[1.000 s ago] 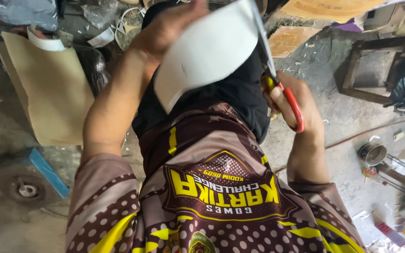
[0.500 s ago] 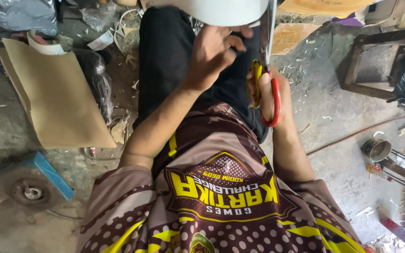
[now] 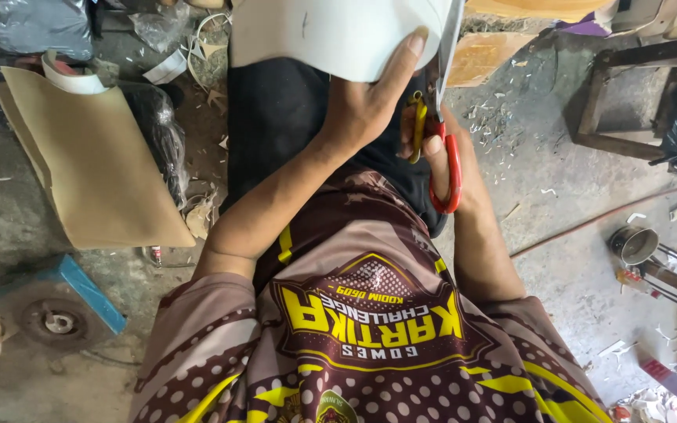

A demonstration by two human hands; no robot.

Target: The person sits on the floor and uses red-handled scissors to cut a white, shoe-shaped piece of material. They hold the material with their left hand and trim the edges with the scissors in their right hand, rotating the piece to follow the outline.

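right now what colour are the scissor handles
Red and yellow: the scissors have one red loop and one yellow loop, in the right hand. Head view shows it.

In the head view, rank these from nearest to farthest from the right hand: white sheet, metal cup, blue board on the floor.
From the right hand, which holds the scissors:
1. White sheet, just above it.
2. Metal cup, on the floor to its right.
3. Blue board, far left, lower down.

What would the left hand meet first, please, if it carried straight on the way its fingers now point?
The left hand already grips the white sheet; its fingers point up and right, so it would probably meet the scissors' blade next, though depth is unclear.
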